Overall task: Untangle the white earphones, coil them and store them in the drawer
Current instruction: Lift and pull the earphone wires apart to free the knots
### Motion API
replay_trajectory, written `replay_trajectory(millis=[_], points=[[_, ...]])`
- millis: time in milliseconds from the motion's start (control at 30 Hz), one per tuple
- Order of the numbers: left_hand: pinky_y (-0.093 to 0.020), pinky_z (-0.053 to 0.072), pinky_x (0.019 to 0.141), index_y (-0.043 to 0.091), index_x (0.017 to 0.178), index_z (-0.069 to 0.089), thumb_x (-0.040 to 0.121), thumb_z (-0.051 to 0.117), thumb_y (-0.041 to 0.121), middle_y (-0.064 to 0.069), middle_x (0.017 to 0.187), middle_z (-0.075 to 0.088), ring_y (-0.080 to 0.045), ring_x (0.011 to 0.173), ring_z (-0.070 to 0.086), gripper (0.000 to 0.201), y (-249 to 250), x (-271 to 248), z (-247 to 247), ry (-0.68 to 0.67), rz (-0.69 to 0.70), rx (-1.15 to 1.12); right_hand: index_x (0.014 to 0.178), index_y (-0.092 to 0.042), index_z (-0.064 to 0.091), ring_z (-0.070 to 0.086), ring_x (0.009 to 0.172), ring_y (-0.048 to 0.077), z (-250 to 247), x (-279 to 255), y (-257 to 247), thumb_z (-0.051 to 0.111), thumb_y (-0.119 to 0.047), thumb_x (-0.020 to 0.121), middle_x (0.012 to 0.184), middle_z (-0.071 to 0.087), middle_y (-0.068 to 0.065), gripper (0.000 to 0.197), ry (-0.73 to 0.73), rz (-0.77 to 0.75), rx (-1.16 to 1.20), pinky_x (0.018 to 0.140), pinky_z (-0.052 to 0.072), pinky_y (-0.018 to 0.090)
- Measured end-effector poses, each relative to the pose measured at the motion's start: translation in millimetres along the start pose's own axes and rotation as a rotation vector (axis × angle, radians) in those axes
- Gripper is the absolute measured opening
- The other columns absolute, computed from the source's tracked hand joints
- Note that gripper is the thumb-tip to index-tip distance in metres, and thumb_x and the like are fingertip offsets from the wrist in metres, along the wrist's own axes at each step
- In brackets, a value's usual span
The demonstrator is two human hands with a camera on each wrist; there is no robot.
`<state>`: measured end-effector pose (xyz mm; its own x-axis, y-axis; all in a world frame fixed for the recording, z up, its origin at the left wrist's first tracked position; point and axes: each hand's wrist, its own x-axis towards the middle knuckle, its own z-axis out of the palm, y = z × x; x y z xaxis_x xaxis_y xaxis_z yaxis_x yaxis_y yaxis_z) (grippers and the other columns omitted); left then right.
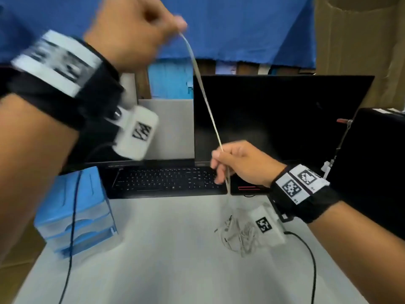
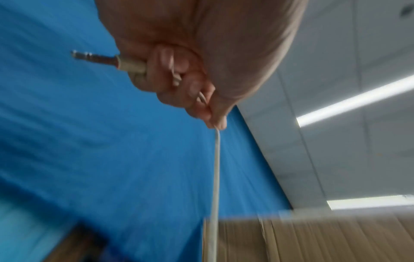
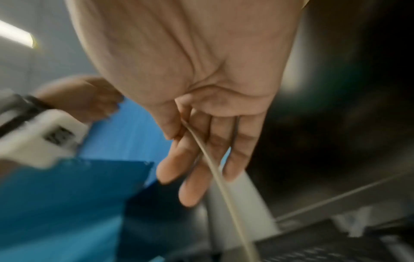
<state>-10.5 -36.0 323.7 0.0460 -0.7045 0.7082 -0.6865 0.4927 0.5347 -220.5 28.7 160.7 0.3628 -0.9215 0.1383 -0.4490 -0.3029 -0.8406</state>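
Note:
The white earphone cable (image 1: 203,93) runs taut from my raised left hand (image 1: 153,25) down to my right hand (image 1: 219,156). My left hand (image 2: 179,83) grips it in a fist, and the metal plug (image 2: 98,58) sticks out of the fist's side. My right hand (image 3: 192,159) pinches the cable (image 3: 215,170) between thumb and forefinger above the laptop keyboard; the other fingers hang nearly straight. The remaining earphones lie in a tangled heap (image 1: 238,235) on the white table, below the right wrist. A small blue drawer unit (image 1: 74,216) stands at the table's left with its drawers closed.
An open black laptop (image 1: 274,119) and its keyboard (image 1: 164,181) sit at the back of the white table (image 1: 166,260). Black wires (image 1: 306,260) trail from both wrist cameras. A black object (image 1: 372,161) stands at the right. Blue cloth (image 1: 241,29) hangs behind.

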Motion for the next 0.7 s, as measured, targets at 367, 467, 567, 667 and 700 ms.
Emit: replay_trajectory(millis=[367, 467, 567, 667, 700], points=[[-0.018, 0.046, 0.055, 0.015, 0.082, 0.066, 0.094, 0.052, 0.044, 0.001, 0.078, 0.060, -0.005, 0.057, 0.048, 0.034, -87, -11, -56, 0.155, -0.399, -0.152, 0.080, -0.004, 0.065, 0.053, 0.043, 0.012, -87, -3, -43, 0.044, -0.027, 0.104, 0.058, 0.061, 0.005, 0.040, 0.205, 0.146, -0.453, 0.037, 0.039, 0.020], [-0.010, 0.029, 0.035, 0.019, 0.078, 0.067, 0.091, 0.064, 0.041, 0.009, 0.059, 0.058, 0.001, 0.036, 0.039, 0.026, -56, -77, -19, -0.197, -0.183, -0.294, 0.075, -0.009, 0.062, 0.052, 0.037, 0.007, -102, -1, -101, 0.041, -0.027, 0.104, 0.058, 0.061, 0.005, 0.040, 0.533, -0.118, -0.379, 0.035, 0.040, 0.020], [-0.009, 0.031, 0.040, 0.021, 0.090, 0.070, 0.081, 0.075, 0.042, 0.008, 0.057, 0.057, 0.003, 0.039, 0.042, 0.023, -32, -84, 17, -0.367, -0.184, -0.447, 0.078, -0.008, 0.064, 0.053, 0.036, 0.006, -103, 9, -129, 0.041, -0.026, 0.103, 0.058, 0.062, 0.006, 0.039, 0.577, -0.160, -0.426, 0.038, 0.041, 0.021], [-0.008, 0.034, 0.047, 0.021, 0.120, 0.062, 0.066, 0.083, 0.042, 0.010, 0.053, 0.053, 0.001, 0.044, 0.042, 0.062, -13, -89, 34, -0.571, -0.124, -0.577, 0.078, -0.012, 0.061, 0.054, 0.038, 0.005, -103, 15, -145, 0.037, -0.024, 0.104, 0.054, 0.062, 0.000, 0.037, 0.512, -0.084, -0.515, 0.041, 0.043, 0.021], [-0.006, 0.034, 0.048, 0.021, 0.127, 0.058, 0.067, 0.082, 0.037, 0.011, 0.052, 0.050, 0.001, 0.044, 0.041, 0.066, -9, -90, 38, -0.619, -0.097, -0.569, 0.082, -0.012, 0.061, 0.053, 0.039, 0.004, -106, 18, -153, 0.036, -0.026, 0.104, 0.056, 0.061, -0.001, 0.036, 0.608, -0.127, -0.508, 0.042, 0.043, 0.020]])
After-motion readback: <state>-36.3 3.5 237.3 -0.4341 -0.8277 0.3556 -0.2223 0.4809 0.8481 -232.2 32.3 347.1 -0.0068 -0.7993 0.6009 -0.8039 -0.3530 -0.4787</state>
